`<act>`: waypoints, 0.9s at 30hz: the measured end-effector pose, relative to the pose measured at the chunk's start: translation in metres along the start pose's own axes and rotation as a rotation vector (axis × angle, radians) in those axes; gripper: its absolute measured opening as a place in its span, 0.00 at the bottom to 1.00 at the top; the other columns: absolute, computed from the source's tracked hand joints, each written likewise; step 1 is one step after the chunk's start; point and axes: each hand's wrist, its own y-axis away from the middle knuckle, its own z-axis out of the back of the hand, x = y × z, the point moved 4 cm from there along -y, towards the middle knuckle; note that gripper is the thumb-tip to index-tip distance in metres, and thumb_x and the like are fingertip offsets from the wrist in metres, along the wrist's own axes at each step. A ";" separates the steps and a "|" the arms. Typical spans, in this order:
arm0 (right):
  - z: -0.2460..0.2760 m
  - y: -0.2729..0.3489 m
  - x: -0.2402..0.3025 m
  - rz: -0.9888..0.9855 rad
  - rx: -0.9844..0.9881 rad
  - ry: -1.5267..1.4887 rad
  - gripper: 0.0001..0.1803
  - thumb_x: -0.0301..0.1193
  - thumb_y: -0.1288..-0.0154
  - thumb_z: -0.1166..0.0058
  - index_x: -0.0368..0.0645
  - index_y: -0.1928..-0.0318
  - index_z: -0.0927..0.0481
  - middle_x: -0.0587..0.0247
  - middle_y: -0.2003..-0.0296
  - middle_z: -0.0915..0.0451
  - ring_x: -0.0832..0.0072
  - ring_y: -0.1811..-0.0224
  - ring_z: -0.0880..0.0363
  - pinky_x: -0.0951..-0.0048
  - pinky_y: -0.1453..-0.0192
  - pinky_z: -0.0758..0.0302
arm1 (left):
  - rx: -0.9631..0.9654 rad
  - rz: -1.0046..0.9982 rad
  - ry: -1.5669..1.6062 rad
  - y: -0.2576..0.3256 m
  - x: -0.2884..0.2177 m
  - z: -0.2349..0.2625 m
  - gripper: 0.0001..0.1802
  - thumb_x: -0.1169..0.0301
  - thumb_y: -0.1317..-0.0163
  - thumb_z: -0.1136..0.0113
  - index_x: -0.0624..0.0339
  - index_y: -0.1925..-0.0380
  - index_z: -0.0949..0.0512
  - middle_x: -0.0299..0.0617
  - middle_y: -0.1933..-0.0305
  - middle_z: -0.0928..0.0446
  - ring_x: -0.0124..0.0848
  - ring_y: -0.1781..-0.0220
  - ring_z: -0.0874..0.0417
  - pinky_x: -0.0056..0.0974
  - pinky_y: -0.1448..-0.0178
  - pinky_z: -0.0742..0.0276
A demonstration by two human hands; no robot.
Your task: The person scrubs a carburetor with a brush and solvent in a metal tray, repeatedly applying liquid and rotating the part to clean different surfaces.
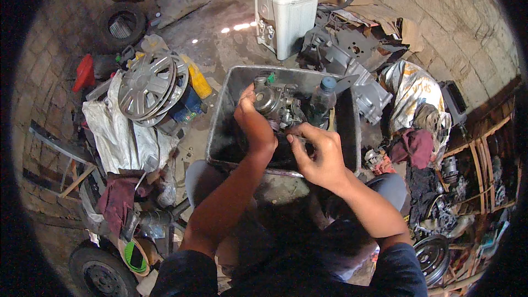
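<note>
A dirty metal carburetor (pixel 268 100) is held up over a black plastic tub (pixel 213 138) between my knees. My left hand (pixel 248 111) is closed around its left side, and its body hides some of the fingers. At the carburetor's lower right edge is my right hand (pixel 318 157), with thumb and index finger pinched together. Whatever lies between those fingertips is too small to make out. Just right of the carburetor, a clear plastic bottle (pixel 322 103) with a blue cap stands in the tub, holding dark liquid.
A white container (pixel 291 16) with a blue lid stands beyond the tub. Silver wheel covers (pixel 147 85) are stacked at left beside a white sack (pixel 102 143). A grey metal casing (pixel 367 96) and a printed sack (pixel 410 96) lie at right. Near left is a wheel (pixel 102 272).
</note>
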 end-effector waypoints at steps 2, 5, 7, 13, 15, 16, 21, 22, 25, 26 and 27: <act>0.002 -0.001 -0.003 0.018 -0.027 0.027 0.04 0.19 0.35 0.41 0.33 0.60 0.20 0.42 0.68 0.17 0.47 0.64 0.14 0.56 0.60 0.21 | -0.003 0.056 0.039 0.002 -0.004 -0.007 0.23 0.66 0.29 0.58 0.70 0.47 0.19 0.47 0.52 0.17 0.36 0.52 0.16 0.40 0.44 0.20; 0.003 0.000 -0.013 -0.066 -0.088 0.093 0.04 0.20 0.35 0.41 0.34 0.60 0.20 0.43 0.69 0.17 0.49 0.67 0.14 0.58 0.63 0.21 | -0.031 0.119 0.062 0.007 -0.004 -0.007 0.23 0.64 0.28 0.58 0.68 0.48 0.19 0.46 0.53 0.17 0.36 0.53 0.16 0.41 0.46 0.19; 0.011 -0.003 -0.011 -0.008 -0.161 0.125 0.04 0.20 0.34 0.41 0.34 0.60 0.20 0.43 0.70 0.17 0.51 0.69 0.14 0.60 0.64 0.21 | -0.043 0.197 0.119 0.004 -0.001 -0.004 0.23 0.61 0.27 0.57 0.67 0.49 0.19 0.45 0.54 0.17 0.36 0.55 0.15 0.41 0.47 0.19; 0.021 0.001 -0.010 0.048 -0.224 0.156 0.05 0.18 0.35 0.41 0.33 0.59 0.18 0.46 0.69 0.17 0.54 0.68 0.14 0.62 0.62 0.21 | -0.090 0.376 0.140 0.017 -0.008 -0.015 0.23 0.47 0.34 0.52 0.51 0.53 0.21 0.41 0.55 0.18 0.41 0.55 0.14 0.50 0.47 0.18; 0.019 0.004 -0.008 0.063 -0.213 0.154 0.05 0.18 0.35 0.42 0.32 0.58 0.19 0.45 0.67 0.16 0.53 0.66 0.14 0.62 0.60 0.20 | -0.057 0.393 0.166 0.017 -0.008 -0.016 0.23 0.47 0.34 0.52 0.51 0.53 0.21 0.40 0.56 0.18 0.41 0.55 0.15 0.49 0.47 0.19; 0.019 0.003 -0.007 0.078 -0.201 0.158 0.06 0.18 0.35 0.42 0.32 0.58 0.19 0.45 0.66 0.16 0.53 0.65 0.14 0.62 0.59 0.20 | -0.040 0.399 0.179 0.017 -0.008 -0.016 0.23 0.47 0.34 0.52 0.51 0.54 0.21 0.40 0.56 0.18 0.41 0.55 0.15 0.49 0.47 0.19; 0.016 0.003 -0.010 0.023 -0.201 0.108 0.07 0.18 0.34 0.41 0.33 0.56 0.20 0.44 0.63 0.16 0.51 0.62 0.13 0.63 0.57 0.19 | -0.020 0.390 0.202 0.018 -0.011 -0.018 0.22 0.47 0.33 0.52 0.50 0.54 0.21 0.39 0.56 0.18 0.41 0.55 0.15 0.49 0.46 0.19; 0.016 0.003 -0.011 0.032 -0.178 0.118 0.08 0.18 0.34 0.41 0.33 0.55 0.20 0.44 0.64 0.16 0.51 0.62 0.14 0.62 0.57 0.19 | -0.013 0.385 0.209 0.019 -0.012 -0.019 0.22 0.47 0.33 0.51 0.50 0.54 0.21 0.39 0.55 0.18 0.41 0.55 0.15 0.49 0.46 0.19; 0.015 0.003 -0.012 0.065 -0.116 0.157 0.09 0.18 0.35 0.41 0.33 0.54 0.20 0.45 0.65 0.17 0.51 0.65 0.15 0.60 0.58 0.20 | -0.024 0.371 0.225 0.021 -0.015 -0.021 0.22 0.47 0.33 0.51 0.50 0.54 0.21 0.39 0.55 0.17 0.41 0.54 0.15 0.49 0.45 0.20; 0.015 0.003 -0.012 0.082 -0.099 0.177 0.10 0.18 0.36 0.40 0.34 0.54 0.20 0.45 0.66 0.18 0.51 0.65 0.15 0.59 0.58 0.20 | -0.022 0.351 0.226 0.020 -0.015 -0.020 0.22 0.47 0.33 0.51 0.50 0.54 0.21 0.39 0.55 0.18 0.41 0.54 0.15 0.49 0.45 0.20; 0.015 0.004 -0.012 0.096 -0.083 0.198 0.11 0.17 0.37 0.40 0.34 0.54 0.20 0.46 0.67 0.18 0.51 0.66 0.16 0.58 0.59 0.20 | -0.020 0.334 0.225 0.020 -0.015 -0.019 0.21 0.48 0.33 0.50 0.50 0.53 0.21 0.39 0.55 0.18 0.41 0.53 0.15 0.49 0.45 0.20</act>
